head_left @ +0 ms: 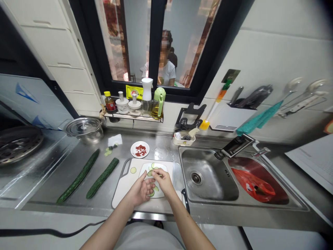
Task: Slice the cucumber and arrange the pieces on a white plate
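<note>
My right hand (163, 180) is closed in a pinch on a cucumber slice (150, 173) above a white plate (142, 170). Beside it, my left hand (142, 191) is turned palm up, its fingers loosely curled and the thumb apart; I see nothing in its palm. More cucumber slices lie on the plate around its edge, partly hidden by my hands. Under the plate is a pale cutting board (122, 191), with one loose slice (133, 170) near its upper left corner. A knife with a black handle (185, 200) lies along the board's right side.
Two whole cucumbers (78, 178) lie to the left. Behind the board stands a small dish of red bits (141, 149). A steel pot (85, 129) is at the back left, a double sink (208, 173) to the right. Bottles fill a wall rack (134, 118).
</note>
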`<state>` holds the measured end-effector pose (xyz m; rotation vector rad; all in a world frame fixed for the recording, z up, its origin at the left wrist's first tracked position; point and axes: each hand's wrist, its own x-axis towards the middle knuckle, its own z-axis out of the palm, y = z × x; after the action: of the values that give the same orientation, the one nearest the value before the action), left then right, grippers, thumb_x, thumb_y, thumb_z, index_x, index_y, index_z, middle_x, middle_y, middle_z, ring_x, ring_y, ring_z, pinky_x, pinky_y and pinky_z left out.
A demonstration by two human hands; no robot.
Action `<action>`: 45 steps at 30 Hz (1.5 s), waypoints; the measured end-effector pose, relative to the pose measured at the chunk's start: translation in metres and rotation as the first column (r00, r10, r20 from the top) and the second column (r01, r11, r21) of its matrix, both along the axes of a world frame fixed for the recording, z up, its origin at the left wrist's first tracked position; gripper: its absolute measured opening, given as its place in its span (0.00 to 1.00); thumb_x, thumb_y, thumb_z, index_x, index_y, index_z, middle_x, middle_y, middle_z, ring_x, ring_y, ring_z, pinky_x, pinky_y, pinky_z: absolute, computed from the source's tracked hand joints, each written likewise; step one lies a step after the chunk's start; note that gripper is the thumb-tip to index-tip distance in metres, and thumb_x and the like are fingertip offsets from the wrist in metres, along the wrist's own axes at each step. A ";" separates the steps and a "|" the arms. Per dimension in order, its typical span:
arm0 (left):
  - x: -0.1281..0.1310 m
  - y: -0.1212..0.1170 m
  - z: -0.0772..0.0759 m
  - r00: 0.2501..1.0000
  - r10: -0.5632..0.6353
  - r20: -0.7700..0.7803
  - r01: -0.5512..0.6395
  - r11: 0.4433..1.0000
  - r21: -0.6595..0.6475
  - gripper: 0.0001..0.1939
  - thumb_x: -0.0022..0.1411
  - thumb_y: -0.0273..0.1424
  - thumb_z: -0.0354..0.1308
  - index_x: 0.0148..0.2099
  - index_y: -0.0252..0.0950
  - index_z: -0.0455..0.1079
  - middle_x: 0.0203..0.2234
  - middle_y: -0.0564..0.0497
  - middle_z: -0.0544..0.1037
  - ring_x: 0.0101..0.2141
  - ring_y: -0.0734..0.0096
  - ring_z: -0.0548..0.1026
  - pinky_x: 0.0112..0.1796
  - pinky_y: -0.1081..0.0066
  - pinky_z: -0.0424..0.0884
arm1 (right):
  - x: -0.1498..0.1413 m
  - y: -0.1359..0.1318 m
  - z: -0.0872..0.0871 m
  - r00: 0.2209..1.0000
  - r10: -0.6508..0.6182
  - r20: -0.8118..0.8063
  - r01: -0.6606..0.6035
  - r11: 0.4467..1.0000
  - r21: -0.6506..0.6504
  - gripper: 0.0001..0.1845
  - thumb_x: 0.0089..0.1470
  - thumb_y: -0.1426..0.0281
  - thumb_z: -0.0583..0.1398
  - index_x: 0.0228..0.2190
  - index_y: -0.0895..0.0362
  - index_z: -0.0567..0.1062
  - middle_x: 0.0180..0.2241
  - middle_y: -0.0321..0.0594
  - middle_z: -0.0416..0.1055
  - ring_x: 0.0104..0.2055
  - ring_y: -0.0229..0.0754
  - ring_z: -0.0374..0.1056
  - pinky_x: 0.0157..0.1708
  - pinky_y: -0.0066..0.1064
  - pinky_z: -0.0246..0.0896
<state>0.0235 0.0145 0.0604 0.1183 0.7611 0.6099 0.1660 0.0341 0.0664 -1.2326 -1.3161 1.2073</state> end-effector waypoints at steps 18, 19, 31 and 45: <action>-0.011 0.010 0.003 0.984 0.126 -0.127 -0.120 0.991 0.055 0.13 0.52 0.37 0.63 0.34 0.34 0.68 0.20 0.57 0.72 0.18 0.81 0.68 0.19 0.79 0.52 | -0.006 -0.008 0.005 0.993 0.045 0.108 -0.049 0.998 0.033 0.09 0.49 0.64 0.60 0.29 0.57 0.74 0.29 0.38 0.73 0.34 0.39 0.67 0.38 0.31 0.63; -0.012 0.010 0.003 0.972 0.146 -0.186 -0.127 0.986 0.112 0.13 0.51 0.37 0.64 0.33 0.33 0.68 0.21 0.57 0.72 0.19 0.82 0.67 0.19 0.79 0.51 | -0.005 -0.008 0.004 0.992 0.045 0.121 -0.050 0.998 0.043 0.09 0.49 0.64 0.60 0.29 0.57 0.74 0.28 0.37 0.73 0.34 0.39 0.67 0.38 0.31 0.63; -0.020 0.019 0.023 0.801 0.291 -0.523 0.093 0.802 0.590 0.20 0.43 0.42 0.67 0.35 0.33 0.74 0.28 0.49 0.77 0.30 0.71 0.71 0.28 0.75 0.60 | -0.005 -0.009 0.009 0.977 0.049 0.206 -0.066 0.995 0.079 0.07 0.49 0.65 0.59 0.29 0.55 0.73 0.28 0.35 0.71 0.32 0.37 0.67 0.37 0.31 0.64; -0.026 0.028 0.017 0.740 0.423 -0.523 0.160 0.645 0.748 0.24 0.47 0.40 0.66 0.45 0.34 0.70 0.24 0.55 0.72 0.29 0.74 0.71 0.33 0.73 0.65 | -0.008 0.003 0.009 0.982 0.100 0.160 -0.104 0.995 0.012 0.10 0.50 0.64 0.59 0.24 0.56 0.72 0.21 0.34 0.70 0.25 0.36 0.65 0.27 0.26 0.59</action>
<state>-0.0021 0.0421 0.0770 1.1468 1.1752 1.0497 0.1582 0.0369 0.0753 -1.2818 -1.5217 1.1828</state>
